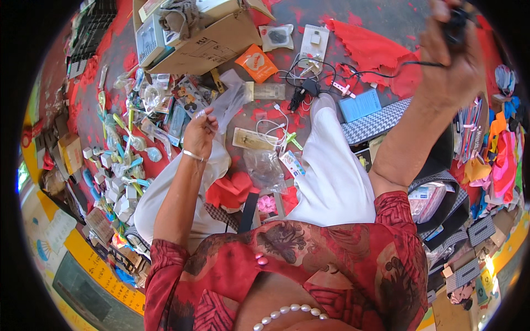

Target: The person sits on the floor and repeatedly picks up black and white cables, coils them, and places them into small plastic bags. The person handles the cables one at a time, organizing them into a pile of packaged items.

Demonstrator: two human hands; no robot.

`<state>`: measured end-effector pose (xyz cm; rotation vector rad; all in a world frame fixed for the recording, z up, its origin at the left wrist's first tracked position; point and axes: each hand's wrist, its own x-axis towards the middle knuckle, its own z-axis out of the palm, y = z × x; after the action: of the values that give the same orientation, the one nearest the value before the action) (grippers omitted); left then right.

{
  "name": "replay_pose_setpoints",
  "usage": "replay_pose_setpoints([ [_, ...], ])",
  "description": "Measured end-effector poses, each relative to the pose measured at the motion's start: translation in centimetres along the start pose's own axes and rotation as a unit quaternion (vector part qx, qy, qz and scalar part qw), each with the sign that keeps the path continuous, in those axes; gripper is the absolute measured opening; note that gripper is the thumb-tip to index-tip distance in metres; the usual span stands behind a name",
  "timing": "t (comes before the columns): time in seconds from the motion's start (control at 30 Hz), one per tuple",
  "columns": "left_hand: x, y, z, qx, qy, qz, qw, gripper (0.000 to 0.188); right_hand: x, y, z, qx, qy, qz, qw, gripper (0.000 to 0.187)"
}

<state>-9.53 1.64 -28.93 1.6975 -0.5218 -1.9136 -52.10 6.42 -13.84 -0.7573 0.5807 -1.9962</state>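
My right hand point(455, 69) is raised at the upper right, its fingers closed around a dark, blurred bundle point(456, 25). A thin black cable point(408, 64) runs left from this hand to a tangle of cords on the floor. In that tangle lies a black adapter point(310, 86). My left hand point(200, 132) is over my left knee with its fingers curled in. A clear plastic bag point(231, 98) rises beside its fingertips; whether they pinch it is hard to see. White cables point(270, 128) and a crumpled clear bag point(265, 168) lie between my legs.
A cardboard box point(204, 49) stands at the far left. Small packages and white plugs point(118, 190) are heaped on the left. Ahead lie an orange packet point(256, 63), a white power strip point(314, 47) and a blue box point(360, 105). Colourful cloths point(502, 154) pile up on the right.
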Motion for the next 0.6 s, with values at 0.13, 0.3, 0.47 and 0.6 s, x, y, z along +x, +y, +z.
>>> replay_pose_setpoints([
  [0.13, 3.7, -2.6, -1.1, 0.099, 0.029, 0.004, 0.995, 0.022, -0.8, -3.8, 0.4, 0.024, -0.144, -0.029, 0.989, 0.034],
  [0.3, 4.7, -5.0, -2.6, 0.147, 0.035, -0.029, 0.988, 0.021, -0.6, -7.6, 4.9, -0.084, -0.091, -0.037, 0.992, 0.031],
  [0.47, 4.2, -6.2, -3.6, 0.280, 0.108, -0.043, 0.953, 0.025, -0.2, -6.5, 11.9, -0.153, -0.083, -0.038, 0.984, 0.024],
  [0.6, 4.0, -4.1, -4.5, 0.691, -0.032, 0.007, 0.722, 0.036, -1.0, -4.4, 15.4, -0.247, 0.044, 0.030, 0.967, 0.020],
])
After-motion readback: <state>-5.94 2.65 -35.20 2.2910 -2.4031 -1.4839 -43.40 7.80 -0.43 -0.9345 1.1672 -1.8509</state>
